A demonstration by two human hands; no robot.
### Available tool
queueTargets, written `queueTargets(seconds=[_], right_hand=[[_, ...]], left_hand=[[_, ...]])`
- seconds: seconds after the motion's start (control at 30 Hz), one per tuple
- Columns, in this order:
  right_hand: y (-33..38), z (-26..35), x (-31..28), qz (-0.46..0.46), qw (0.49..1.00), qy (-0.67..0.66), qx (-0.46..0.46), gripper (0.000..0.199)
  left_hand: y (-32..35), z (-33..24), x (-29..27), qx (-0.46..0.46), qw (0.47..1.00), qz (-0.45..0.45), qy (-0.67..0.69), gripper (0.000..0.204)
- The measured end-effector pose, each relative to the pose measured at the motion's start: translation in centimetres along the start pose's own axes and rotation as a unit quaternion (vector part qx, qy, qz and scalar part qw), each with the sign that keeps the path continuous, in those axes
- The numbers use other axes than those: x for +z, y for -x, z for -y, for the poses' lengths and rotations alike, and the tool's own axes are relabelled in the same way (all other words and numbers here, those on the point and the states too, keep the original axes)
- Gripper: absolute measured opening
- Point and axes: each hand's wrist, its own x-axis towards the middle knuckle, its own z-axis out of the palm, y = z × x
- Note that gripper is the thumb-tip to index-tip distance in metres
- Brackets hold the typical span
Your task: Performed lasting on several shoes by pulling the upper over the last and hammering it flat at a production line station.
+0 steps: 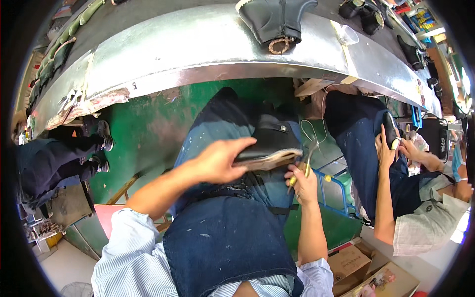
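A black leather boot (269, 136) lies across my lap, its pale, rough-edged underside turned toward me. My left hand (220, 161) grips it from the left, thumb and fingers spread round one end. Just right of the boot, my right hand (303, 184) is closed round a pair of pliers (307, 167) with yellow handles. Their metal jaws point up and away from me, close beside the boot's right end. A thin white cord (321, 129) loops past the plier jaws. My dark apron (222, 237) covers my front and is marked with pale specks.
Ahead runs a shiny metal bench edge (173, 47), with a black zipped boot (274, 22) on it. At right, a seated co-worker's hands (385, 148) work on a black shoe (391, 127). Cardboard boxes (349, 262) stand low right; another person's legs (64, 153) are at left.
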Motion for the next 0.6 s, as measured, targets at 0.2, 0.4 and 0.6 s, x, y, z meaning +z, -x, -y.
queueTargets(seconds=[0.2, 0.4, 0.6], right_hand=[[5.1, -0.8, -1.9, 0.042, 0.987, -0.152, -0.011, 0.045], [7.3, 0.3, -0.1, 0.083, 0.991, 0.102, 0.008, 0.041], [6.3, -0.6, -0.4, 0.146, 0.975, 0.166, 0.028, 0.038]], left_hand=[[-7.2, -3.3, -1.5, 0.059, 0.983, -0.101, 0.143, 0.06], [-11.8, 8.4, 9.4, -0.226, 0.89, 0.063, 0.391, 0.051], [-9.6, 6.8, 8.6, -0.138, 0.932, 0.131, 0.309, 0.076]])
